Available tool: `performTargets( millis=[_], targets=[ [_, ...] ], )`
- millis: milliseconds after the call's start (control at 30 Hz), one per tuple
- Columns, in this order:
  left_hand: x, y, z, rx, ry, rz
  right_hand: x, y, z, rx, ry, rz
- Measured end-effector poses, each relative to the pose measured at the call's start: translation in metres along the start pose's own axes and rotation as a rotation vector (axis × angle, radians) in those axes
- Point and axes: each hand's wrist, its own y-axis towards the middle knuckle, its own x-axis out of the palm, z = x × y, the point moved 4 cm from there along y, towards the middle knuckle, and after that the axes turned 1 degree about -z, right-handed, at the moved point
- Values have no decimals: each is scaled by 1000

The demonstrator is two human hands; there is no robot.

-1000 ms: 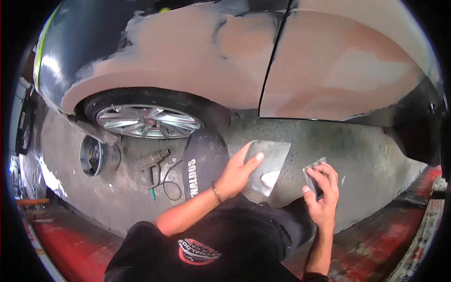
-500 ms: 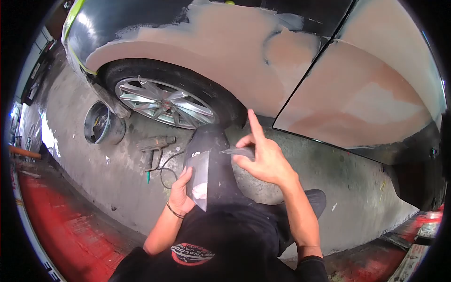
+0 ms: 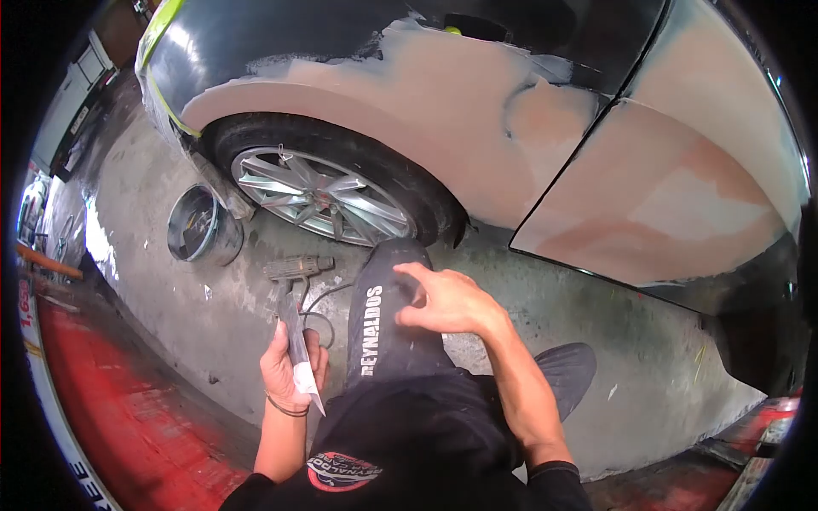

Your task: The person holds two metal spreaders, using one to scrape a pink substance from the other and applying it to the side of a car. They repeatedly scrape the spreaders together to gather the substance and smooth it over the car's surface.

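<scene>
hands [image 3: 294, 366] lowered spreader [image 3: 298, 353] edge-on, right [image 3: 447, 302] onto knee [image 3: 388, 298]

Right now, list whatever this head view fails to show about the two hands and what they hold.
- Right hand: palm faces down over the trouser leg; whether it holds a small spreader is hidden by its own fingers.
- Metal spreader in the left hand: seen edge-on, so its face cannot be read.
- Power tool on the floor: too small to identify.

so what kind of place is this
Most likely a car body repair shop: the car's panels are coated in sanded pinkish filler, the left hand holds a metal spreader, and a power tool lies on the concrete floor.
</scene>
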Motion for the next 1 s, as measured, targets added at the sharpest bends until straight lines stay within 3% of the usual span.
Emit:
performTargets(
  millis=[67,167,200,267,333,400,433,533,567,600,667,700,800,833,1000],
  targets=[
    [12,3,-3,-26,-23,9,5,-1,13,-9,-6,-109],
    [18,20,-15,-51,-86,200,26,10,41,76,-28,-373],
    [29,24,-18,-59,-196,352,31,10,46,113,-32,-475],
    [43,28,-18,-72,-192,407,19,-2,52,6,158,-492],
    [56,32,-19,-61,-125,414,-6,-38,41,-104,358,-432],
    [37,37,-26,-54,63,117,-28,-76,40,-149,483,-155],
    [28,43,-36,-70,116,146,-36,-93,39,-173,543,-15],
    [39,59,-69,-153,395,267,-56,-130,29,-282,263,429],
    [21,71,-93,-88,545,224,-53,-136,23,-240,214,542],
    [6,83,-116,-18,694,179,-49,-141,16,-206,101,573],
    [59,89,-125,-32,828,15,-45,-148,4,-139,-130,633],
    [50,101,-145,-29,914,-32,-40,-150,0,-89,-165,658],
    [132,97,-128,-9,914,-269,-37,-152,-1,-121,-343,741],
    [148,95,-126,66,963,-267,-36,-154,1,-134,-339,750],
    [178,101,-126,-13,1076,-236,-18,-169,0,-158,-351,739]
  ],
)
